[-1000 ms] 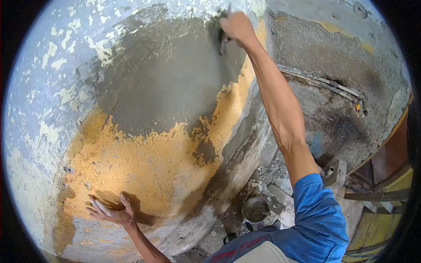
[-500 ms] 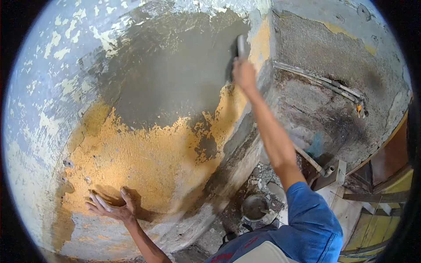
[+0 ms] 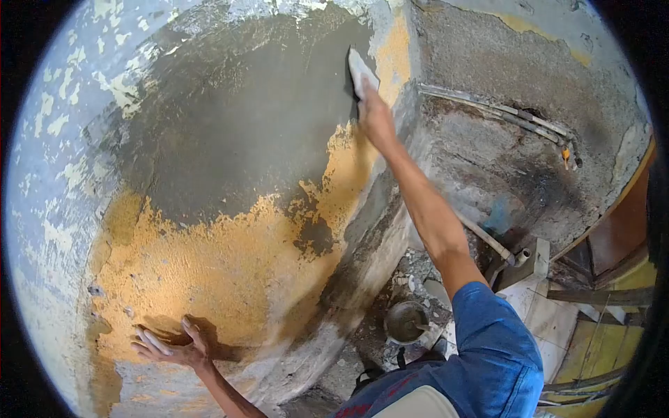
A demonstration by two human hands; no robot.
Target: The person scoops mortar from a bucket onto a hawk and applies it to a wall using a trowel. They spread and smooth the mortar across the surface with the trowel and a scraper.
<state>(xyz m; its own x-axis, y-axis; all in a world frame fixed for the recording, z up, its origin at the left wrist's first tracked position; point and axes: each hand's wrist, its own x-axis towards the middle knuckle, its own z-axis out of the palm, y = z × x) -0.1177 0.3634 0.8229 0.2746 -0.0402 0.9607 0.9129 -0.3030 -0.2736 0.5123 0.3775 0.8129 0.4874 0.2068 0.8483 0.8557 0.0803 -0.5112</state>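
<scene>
My right hand is closed round a flat, pale trowel, whose blade lies at the right edge of a patch of wet grey plaster on the wall. Below the plaster, the wall shows rough orange paint. At the lower left, my left hand rests with spread fingers against the orange surface, near its lower edge. It holds nothing, and its fingertips look whitish.
A bucket of grey mix with a tool in it stands on the floor among rubble. Pipes run along the right wall, and another pipe sticks out lower down. Wooden pieces lie at the right.
My right hand has turned the trowel, so its flat face now shows instead of a narrow edge. The view has shifted slightly. My left hand stays on the wall.
</scene>
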